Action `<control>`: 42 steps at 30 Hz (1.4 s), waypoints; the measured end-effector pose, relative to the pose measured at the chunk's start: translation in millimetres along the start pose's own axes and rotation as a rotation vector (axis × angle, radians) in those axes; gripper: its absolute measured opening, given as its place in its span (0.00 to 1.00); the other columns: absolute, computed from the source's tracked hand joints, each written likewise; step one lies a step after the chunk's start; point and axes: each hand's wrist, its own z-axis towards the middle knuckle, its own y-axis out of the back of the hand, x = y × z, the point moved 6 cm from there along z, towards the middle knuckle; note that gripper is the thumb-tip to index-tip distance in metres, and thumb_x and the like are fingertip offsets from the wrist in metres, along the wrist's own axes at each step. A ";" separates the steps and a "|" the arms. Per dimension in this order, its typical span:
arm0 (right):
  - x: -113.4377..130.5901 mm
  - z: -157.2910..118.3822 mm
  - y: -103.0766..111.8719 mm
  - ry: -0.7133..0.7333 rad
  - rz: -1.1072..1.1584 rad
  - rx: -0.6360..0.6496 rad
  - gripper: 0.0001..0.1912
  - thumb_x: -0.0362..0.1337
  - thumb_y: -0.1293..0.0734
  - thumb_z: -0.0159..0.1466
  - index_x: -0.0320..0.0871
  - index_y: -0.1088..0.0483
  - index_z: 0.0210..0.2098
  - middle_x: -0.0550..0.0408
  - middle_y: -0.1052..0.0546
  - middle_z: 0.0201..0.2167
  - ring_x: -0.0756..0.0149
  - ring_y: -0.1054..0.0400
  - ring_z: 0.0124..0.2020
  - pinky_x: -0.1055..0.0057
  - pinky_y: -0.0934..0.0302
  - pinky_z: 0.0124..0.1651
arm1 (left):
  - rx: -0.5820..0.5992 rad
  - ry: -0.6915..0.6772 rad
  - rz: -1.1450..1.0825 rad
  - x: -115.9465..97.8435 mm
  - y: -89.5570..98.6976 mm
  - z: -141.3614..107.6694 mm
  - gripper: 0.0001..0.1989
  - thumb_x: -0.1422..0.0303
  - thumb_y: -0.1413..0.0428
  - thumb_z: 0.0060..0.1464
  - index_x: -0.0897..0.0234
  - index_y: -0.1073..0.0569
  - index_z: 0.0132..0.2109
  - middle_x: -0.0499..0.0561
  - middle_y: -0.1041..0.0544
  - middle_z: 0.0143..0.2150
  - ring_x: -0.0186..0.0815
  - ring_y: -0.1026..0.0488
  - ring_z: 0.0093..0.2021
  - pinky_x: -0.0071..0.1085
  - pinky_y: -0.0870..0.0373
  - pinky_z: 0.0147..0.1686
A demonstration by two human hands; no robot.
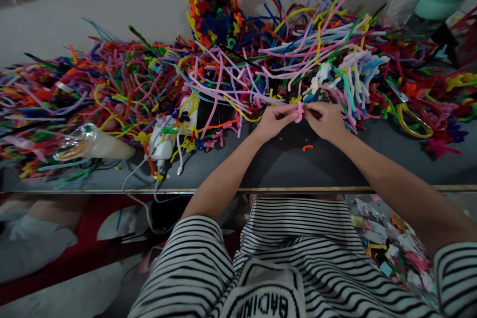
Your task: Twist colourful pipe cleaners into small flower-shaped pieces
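A small bent pink pipe cleaner piece [299, 112] is pinched between my two hands, above the dark table [283, 164]. My left hand [275, 120] grips its left side with thumb and index finger. On the other side, my right hand [325, 118] has its fingertips closed at the piece's right edge. A short orange scrap [307, 147] lies on the table just below my hands. Behind them spreads a tangled heap of colourful pipe cleaners [223, 74].
Yellow-handled scissors [412, 121] lie at the right. To the left are a clear plastic cup [108, 144] on its side and a white charger [162, 141] with cables hanging over the table edge. A person's leg [55, 211] shows at the lower left.
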 end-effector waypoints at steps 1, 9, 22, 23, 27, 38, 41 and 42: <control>1.2 -0.2 0.1 -0.002 0.010 0.008 0.16 0.44 0.35 0.70 0.43 0.18 0.37 0.49 0.16 0.33 0.60 0.25 0.32 0.63 0.35 0.39 | -0.033 -0.002 0.011 2.6 2.9 0.7 0.27 0.48 0.32 0.54 0.61 0.16 0.53 0.54 0.13 0.46 0.36 0.18 0.44 0.34 0.22 0.50; 5.1 -3.4 -2.6 -0.070 0.179 0.028 0.20 0.52 0.32 0.68 0.43 0.17 0.39 0.51 0.15 0.33 0.62 0.25 0.30 0.66 0.35 0.36 | -0.135 -0.038 0.135 3.3 4.8 -0.8 0.21 0.57 0.32 0.57 0.61 0.16 0.54 0.54 0.13 0.48 0.38 0.16 0.46 0.37 0.20 0.52; -8.2 -0.9 -2.3 -0.199 0.256 -0.069 0.26 0.60 0.30 0.65 0.44 0.18 0.28 0.54 0.21 0.23 0.66 0.31 0.25 0.68 0.40 0.29 | -0.063 -0.172 0.346 0.0 -8.2 -2.0 0.17 0.69 0.42 0.65 0.58 0.19 0.59 0.50 0.14 0.38 0.37 0.18 0.41 0.38 0.21 0.51; -7.6 -0.5 -0.3 -0.197 0.232 -0.099 0.26 0.60 0.30 0.65 0.43 0.18 0.27 0.54 0.22 0.22 0.66 0.32 0.24 0.68 0.41 0.29 | -0.038 -0.186 0.365 -0.3 -10.8 -2.3 0.18 0.70 0.42 0.65 0.57 0.20 0.60 0.50 0.15 0.36 0.37 0.19 0.40 0.38 0.22 0.50; -10.9 1.5 4.6 -0.207 0.161 -0.161 0.24 0.57 0.30 0.65 0.42 0.19 0.29 0.54 0.21 0.24 0.64 0.30 0.26 0.67 0.39 0.31 | -0.090 -0.249 0.493 -13.2 -8.1 -4.1 0.17 0.64 0.45 0.68 0.57 0.20 0.59 0.51 0.15 0.38 0.38 0.21 0.41 0.39 0.24 0.53; -28.0 4.4 -29.7 -0.369 0.625 0.332 0.20 0.54 0.25 0.57 0.42 0.23 0.29 0.63 0.35 0.16 0.74 0.49 0.18 0.70 0.55 0.24 | -0.113 -0.522 0.796 -19.9 13.5 -4.2 0.19 0.57 0.51 0.72 0.54 0.16 0.52 0.54 0.13 0.47 0.39 0.19 0.50 0.42 0.24 0.56; -28.6 2.9 -34.5 -0.434 0.751 0.447 0.19 0.52 0.23 0.56 0.42 0.26 0.29 0.66 0.38 0.15 0.77 0.54 0.16 0.71 0.62 0.22 | -0.049 -0.621 0.827 -25.8 8.8 -9.2 0.16 0.61 0.49 0.72 0.53 0.16 0.51 0.51 0.13 0.45 0.37 0.18 0.49 0.38 0.21 0.53; -27.4 2.6 -34.8 -0.436 0.779 0.484 0.20 0.53 0.23 0.56 0.42 0.27 0.28 0.66 0.38 0.15 0.77 0.54 0.16 0.72 0.63 0.22 | -0.042 -0.646 0.847 -29.1 8.9 -10.7 0.15 0.62 0.48 0.72 0.53 0.16 0.51 0.51 0.13 0.45 0.36 0.18 0.49 0.37 0.21 0.53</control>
